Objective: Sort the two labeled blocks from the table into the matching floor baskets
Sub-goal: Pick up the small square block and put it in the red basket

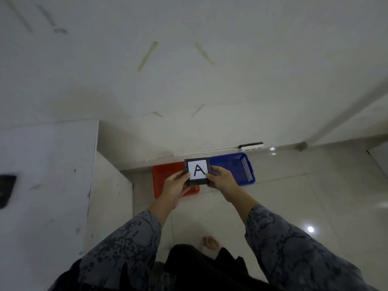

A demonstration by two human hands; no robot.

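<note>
A dark block (197,171) with a white label reading "A" is held up in front of me, label facing the camera. My left hand (176,185) grips its left edge and my right hand (222,179) grips its right edge. Below and behind the block, two baskets stand side by side on the floor against the wall: a red basket (165,177) on the left and a blue basket (233,166) on the right. The block hides the gap between them. No labels on the baskets are visible.
A white table (46,185) fills the left side, with a dark object (6,191) at its far left edge. A white power strip (251,146) lies along the wall base behind the blue basket. My bare foot (211,242) stands on the tiled floor.
</note>
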